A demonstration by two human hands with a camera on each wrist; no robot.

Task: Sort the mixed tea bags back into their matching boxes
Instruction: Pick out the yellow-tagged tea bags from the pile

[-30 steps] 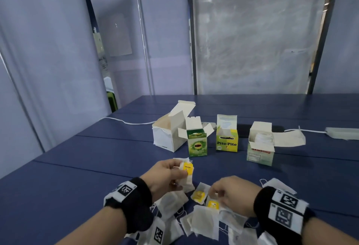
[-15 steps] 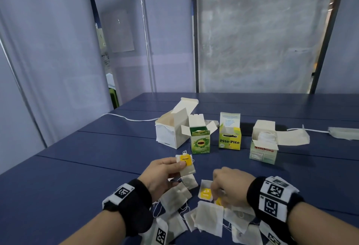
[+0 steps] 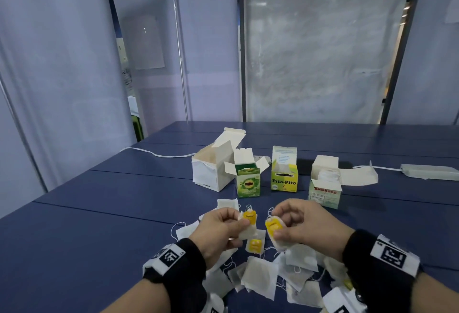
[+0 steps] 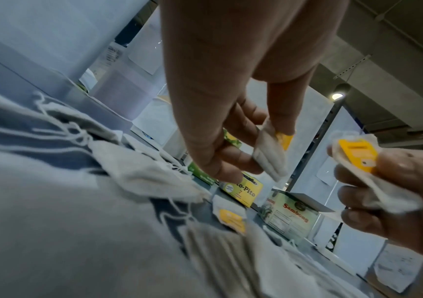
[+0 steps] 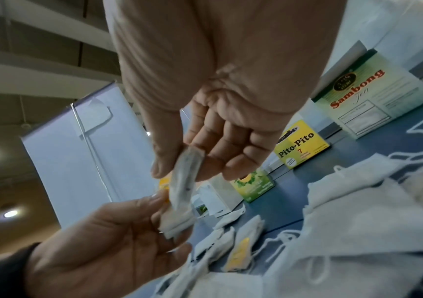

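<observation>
My left hand (image 3: pixel 238 220) pinches a tea bag with a yellow tag (image 3: pixel 249 217) above the pile. Just to its right, my right hand (image 3: pixel 278 223) pinches a second yellow-tagged tea bag (image 3: pixel 273 228). The two bags hang side by side, nearly touching. In the left wrist view the left fingers (image 4: pixel 230 159) grip their bag (image 4: pixel 269 159) by its edge. In the right wrist view the right thumb and fingers hold their bag (image 5: pixel 184 177). Several loose tea bags (image 3: pixel 260 275) lie under my hands, one with a yellow tag (image 3: pixel 254 245). Four open boxes stand behind: a white box (image 3: pixel 213 171), a green tea box (image 3: pixel 248 184), the Pito-Pito box (image 3: pixel 284 181) and the Sambong box (image 3: pixel 324 192).
The blue table (image 3: pixel 99 225) stretches bare to the left of the pile. A white cable (image 3: pixel 154 154) runs along the back left. A grey power strip (image 3: pixel 427 171) lies at the back right. Partition walls close the far side.
My right hand has come up off the pile with a yellow-tagged tea bag and now holds it beside the left hand's bag. The left hand kept its bag throughout.
</observation>
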